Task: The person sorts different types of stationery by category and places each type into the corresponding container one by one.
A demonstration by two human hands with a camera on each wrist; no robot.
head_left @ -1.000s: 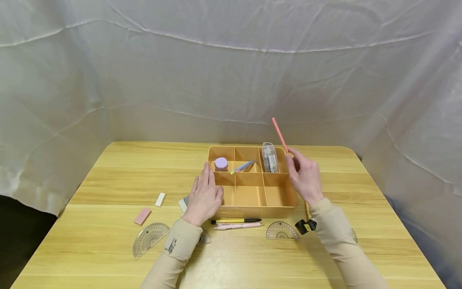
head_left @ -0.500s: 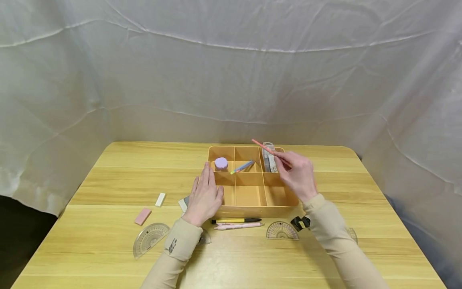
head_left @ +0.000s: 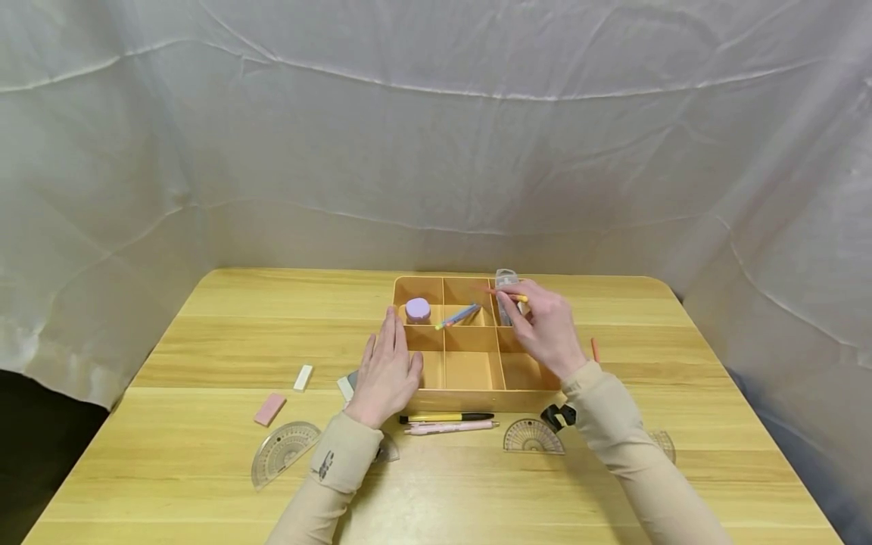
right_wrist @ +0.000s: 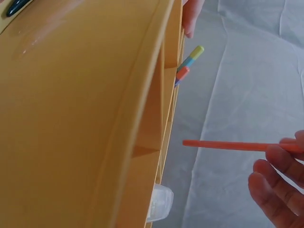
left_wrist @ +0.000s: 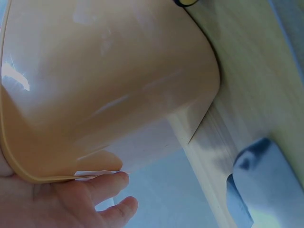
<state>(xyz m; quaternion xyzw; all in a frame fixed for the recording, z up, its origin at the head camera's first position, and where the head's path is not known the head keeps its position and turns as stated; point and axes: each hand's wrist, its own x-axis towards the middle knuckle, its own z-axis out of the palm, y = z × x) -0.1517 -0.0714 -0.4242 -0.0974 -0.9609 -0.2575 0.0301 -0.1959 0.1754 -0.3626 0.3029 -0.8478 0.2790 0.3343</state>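
Note:
My right hand pinches a slim red pen above the right part of a tan divided organizer box. In the head view the pen points left over the back compartments, its yellow end showing by the fingers. Fingers straight, my left hand rests against the box's left side, fingertips at the rim. The back-middle compartment holds blue pens with yellow and red ends, leaning on the divider. A lilac round-cornered container stands back left, and a clear case back right, partly behind my right hand.
Left on the table lie a pink eraser, a white eraser and a clear protractor. Before the box are a yellow-black pen, pink pens and another protractor. A red stick lies right.
My right hand has moved left over the box, and the red pen has swung from pointing up to pointing left. The left hand has stayed in place.

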